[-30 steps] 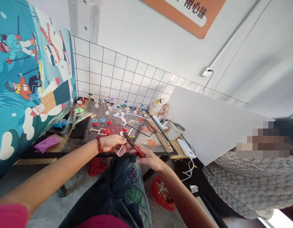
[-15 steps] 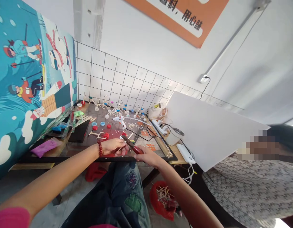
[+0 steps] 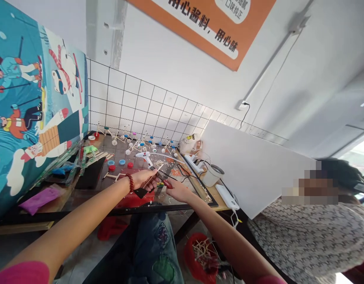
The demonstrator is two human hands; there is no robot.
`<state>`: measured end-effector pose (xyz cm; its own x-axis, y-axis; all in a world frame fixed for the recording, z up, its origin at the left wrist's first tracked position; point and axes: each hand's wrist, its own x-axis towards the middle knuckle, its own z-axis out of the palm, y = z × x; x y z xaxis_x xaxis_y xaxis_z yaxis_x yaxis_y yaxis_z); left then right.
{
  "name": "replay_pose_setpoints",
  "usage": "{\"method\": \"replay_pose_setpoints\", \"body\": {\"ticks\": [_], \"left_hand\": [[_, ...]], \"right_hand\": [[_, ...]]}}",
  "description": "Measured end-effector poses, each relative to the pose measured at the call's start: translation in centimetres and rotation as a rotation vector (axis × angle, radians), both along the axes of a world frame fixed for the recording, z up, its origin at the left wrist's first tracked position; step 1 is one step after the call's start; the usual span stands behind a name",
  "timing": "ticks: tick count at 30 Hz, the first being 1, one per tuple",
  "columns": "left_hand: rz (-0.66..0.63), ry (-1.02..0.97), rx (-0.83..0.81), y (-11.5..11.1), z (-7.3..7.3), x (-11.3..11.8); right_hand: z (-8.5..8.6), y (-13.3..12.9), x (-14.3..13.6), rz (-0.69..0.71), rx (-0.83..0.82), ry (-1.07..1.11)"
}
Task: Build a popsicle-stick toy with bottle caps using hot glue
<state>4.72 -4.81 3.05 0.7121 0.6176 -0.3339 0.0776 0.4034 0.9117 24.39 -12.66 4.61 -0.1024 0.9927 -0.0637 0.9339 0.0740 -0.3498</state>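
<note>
Near the table's front edge, my left hand pinches a thin pale wooden stick between thumb and fingers. Just to its right, my right hand is wrapped round the red handle of a pair of pliers. The dark jaws of the pliers reach toward the left hand and are partly hidden by it. Behind the hands lies a white glue gun. Left of it are a red cap and a blue cap. A small stick frame lies beside my left wrist.
Stick-and-cap models line the table's back edge. A purple packet lies at left. A white cup and a power strip stand right. A person sits at far right.
The view has shifted a little. My left hand has turned, and the pale stick now points up and right from its fingers. The pliers' jaws have become partly hidden behind that hand.
</note>
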Motion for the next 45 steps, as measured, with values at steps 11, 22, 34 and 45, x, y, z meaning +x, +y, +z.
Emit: {"method": "replay_pose_setpoints", "body": {"ticks": [11,22,34,45], "left_hand": [[0.09,0.105,0.052,0.2,-0.5,0.1],[0.146,0.264,0.08,0.6,-1.6,-0.2],[0.119,0.354,0.069,2.5,-2.0,-1.8],[0.19,0.365,0.128,3.9,0.3,-5.1]], "right_hand": [[0.0,0.6,-0.4,0.041,-0.012,-0.081],[-1.6,1.0,-2.5,-0.008,-0.043,-0.157],[-3.1,2.6,-4.4,-0.033,-0.09,-0.08],[-1.8,5.9,-7.1,0.006,-0.066,0.029]]}}
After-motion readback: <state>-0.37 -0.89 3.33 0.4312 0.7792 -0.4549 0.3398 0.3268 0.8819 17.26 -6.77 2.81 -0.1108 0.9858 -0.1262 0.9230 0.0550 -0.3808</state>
